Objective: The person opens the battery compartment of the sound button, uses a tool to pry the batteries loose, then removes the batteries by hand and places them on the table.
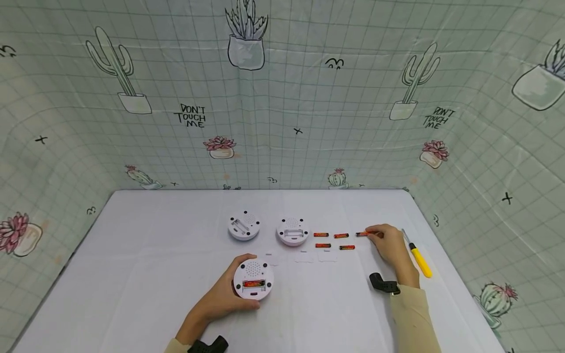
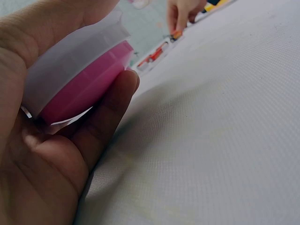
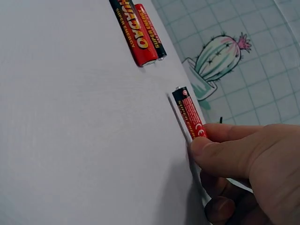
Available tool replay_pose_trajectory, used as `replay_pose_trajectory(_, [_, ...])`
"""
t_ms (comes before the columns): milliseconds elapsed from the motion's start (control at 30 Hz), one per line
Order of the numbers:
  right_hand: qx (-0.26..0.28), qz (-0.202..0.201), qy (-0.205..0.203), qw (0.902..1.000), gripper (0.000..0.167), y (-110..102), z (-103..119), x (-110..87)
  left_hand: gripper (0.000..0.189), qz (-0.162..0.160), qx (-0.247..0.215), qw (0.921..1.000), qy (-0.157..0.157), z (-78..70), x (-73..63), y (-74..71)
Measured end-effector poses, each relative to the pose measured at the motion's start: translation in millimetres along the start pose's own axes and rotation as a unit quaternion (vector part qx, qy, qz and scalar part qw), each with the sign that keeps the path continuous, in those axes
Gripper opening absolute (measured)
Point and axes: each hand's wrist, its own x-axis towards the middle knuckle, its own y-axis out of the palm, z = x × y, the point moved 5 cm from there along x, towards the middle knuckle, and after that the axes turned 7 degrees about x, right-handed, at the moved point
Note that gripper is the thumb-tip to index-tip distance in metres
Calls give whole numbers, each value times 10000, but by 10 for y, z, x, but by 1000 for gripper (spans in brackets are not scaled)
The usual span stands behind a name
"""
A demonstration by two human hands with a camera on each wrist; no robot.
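My left hand grips a round white device by its edge, fingers on the far side and thumb on the near side. Its underside faces up, showing speaker holes, dark feet and a battery in the uncovered compartment. A pink part of the device shows in the left wrist view, between thumb and fingers. On the right, my right hand pinches one end of a red and black battery between thumb and index finger. Several similar batteries lie to its left on the table.
Two more round devices, one left and one right, lie underside up with bare compartments. Thin clear covers lie in front of them. A yellow-handled screwdriver is right of my right hand. Patterned cloth hangs behind the white table.
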Motion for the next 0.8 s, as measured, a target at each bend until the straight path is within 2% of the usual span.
replay_pose_trajectory(367, [-75,-47,201,9998,19,31,4,-8,102,117,-165,9997,151,-10,-5,6])
replay_pose_trajectory(800, [-6,-69,53,10000,18,29,-20,12,105,50,-147,9998,109,-49,-8,5])
